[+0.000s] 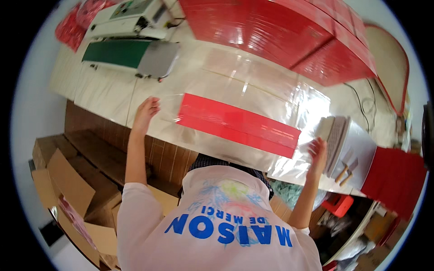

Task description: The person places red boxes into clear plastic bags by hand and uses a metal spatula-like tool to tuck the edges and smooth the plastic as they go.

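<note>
A long flat red box lies slantwise on the table before me, with shiny clear plastic film around and beyond it. Loose film shows at both its short ends. To the left of the box, my left hand is raised over the table with its fingers loosely bent and nothing visible in it. My right hand, blurred, is just off the box's right end, by the bright crumpled film. Its fingers look apart; whether they touch the film is unclear.
A white machine with a green conveyor belt stands back left. Stacked film-wrapped red boxes line the back. At right are a stack of boards, two wooden-handled tools and red cloth. Open cardboard boxes stand lower left.
</note>
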A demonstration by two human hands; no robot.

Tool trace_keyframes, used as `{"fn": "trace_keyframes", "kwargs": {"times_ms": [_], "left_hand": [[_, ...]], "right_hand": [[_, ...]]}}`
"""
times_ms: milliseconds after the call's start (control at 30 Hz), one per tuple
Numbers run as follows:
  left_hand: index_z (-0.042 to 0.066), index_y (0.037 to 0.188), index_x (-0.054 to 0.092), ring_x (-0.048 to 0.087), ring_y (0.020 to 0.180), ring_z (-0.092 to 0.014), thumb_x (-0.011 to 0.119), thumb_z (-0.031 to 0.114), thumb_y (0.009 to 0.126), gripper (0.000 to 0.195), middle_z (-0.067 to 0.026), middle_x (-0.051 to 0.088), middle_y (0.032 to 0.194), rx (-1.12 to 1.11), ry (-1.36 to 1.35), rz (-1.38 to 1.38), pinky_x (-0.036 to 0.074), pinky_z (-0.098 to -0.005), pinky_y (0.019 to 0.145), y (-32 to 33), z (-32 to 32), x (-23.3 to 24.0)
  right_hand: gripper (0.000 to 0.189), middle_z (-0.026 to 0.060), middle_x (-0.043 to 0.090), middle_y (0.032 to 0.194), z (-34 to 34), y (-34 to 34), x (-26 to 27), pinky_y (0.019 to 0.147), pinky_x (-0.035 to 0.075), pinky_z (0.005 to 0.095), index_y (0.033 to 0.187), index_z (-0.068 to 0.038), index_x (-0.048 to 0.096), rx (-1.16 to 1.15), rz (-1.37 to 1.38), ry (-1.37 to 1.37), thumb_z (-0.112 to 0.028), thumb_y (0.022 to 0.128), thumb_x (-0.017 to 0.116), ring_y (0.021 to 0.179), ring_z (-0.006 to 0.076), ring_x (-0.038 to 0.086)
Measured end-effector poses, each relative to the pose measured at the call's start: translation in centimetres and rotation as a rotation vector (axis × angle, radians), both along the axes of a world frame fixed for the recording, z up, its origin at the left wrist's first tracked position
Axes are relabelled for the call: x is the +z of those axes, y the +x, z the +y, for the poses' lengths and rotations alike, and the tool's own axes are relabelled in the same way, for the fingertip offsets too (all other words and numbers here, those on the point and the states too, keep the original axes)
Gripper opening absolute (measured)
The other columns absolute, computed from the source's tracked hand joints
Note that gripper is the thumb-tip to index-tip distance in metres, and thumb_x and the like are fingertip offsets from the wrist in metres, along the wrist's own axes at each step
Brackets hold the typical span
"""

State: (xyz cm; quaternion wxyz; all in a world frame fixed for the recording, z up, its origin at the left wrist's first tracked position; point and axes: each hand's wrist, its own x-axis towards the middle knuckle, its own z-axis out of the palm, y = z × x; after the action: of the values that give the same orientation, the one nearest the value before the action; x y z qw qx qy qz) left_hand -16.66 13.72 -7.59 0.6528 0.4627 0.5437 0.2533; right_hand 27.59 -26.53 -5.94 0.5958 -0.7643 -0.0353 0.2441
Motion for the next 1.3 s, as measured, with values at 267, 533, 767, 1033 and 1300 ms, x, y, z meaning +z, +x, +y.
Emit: {"fn": "trace_keyframes", "kwargs": {"times_ms": [267,533,767,1033,1300], "left_hand": [[0.007,0.111,0.063,0.060,0.088,-0.011,0.040,0.041,0.105,0.041,-0.0003,0.064,0.094,-0.002,-0.217,-0.072,0.046,-0.0268,0.084,-1.4,-0.9,-4.0],[0.010,0.115,0.063,0.060,0.099,-0.013,0.041,0.040,0.104,0.038,-0.0021,0.065,0.103,0.091,-0.402,-0.079,0.044,-0.0302,0.089,-2.7,-5.5,-9.7],[0.010,0.123,0.056,0.061,0.107,-0.019,0.042,0.043,0.101,0.042,-0.0072,0.064,0.116,0.166,-0.500,-0.227,0.043,-0.0352,0.096,-0.3,-10.4,-16.9],[0.003,0.149,0.030,0.039,0.138,-0.027,0.030,0.069,0.096,0.084,-0.0100,0.041,0.150,0.274,-0.380,-1.018,0.030,-0.0419,0.114,7.0,-12.6,-17.1],[0.003,0.147,0.034,0.032,0.141,-0.023,0.020,0.064,0.100,0.078,-0.0102,0.040,0.150,0.371,0.183,-0.541,0.017,-0.0370,0.118,13.3,-13.4,7.8]], "right_hand": [[0.050,0.0173,0.055,0.126,11.6,-7.9,7.0,0.103,0.038,0.0434,0.125,0.001,0.054,0.529,-0.953,-0.350,-0.018,0.083,0.075,0.118,0.0335,0.050],[0.104,0.0204,0.034,0.146,21.6,-17.4,7.4,0.113,0.026,0.0549,0.147,-0.012,0.038,1.226,-1.014,-0.416,-0.030,0.058,0.089,0.132,0.0411,0.036],[0.105,0.0200,0.042,0.130,22.0,-17.5,5.5,0.100,0.036,0.0492,0.146,-0.015,0.040,1.271,-1.061,-0.329,-0.022,0.054,0.090,0.118,0.0384,0.043],[0.104,0.0232,0.041,0.131,17.8,-15.3,8.4,0.103,0.031,0.0526,0.149,-0.014,0.036,1.178,-1.055,-0.140,-0.023,0.059,0.086,0.119,0.0405,0.042],[0.122,0.0273,0.031,0.141,8.4,-8.2,8.9,0.107,0.034,0.0497,0.153,-0.003,0.012,0.861,-0.931,0.217,-0.011,0.058,0.088,0.128,0.0453,0.036]]}}
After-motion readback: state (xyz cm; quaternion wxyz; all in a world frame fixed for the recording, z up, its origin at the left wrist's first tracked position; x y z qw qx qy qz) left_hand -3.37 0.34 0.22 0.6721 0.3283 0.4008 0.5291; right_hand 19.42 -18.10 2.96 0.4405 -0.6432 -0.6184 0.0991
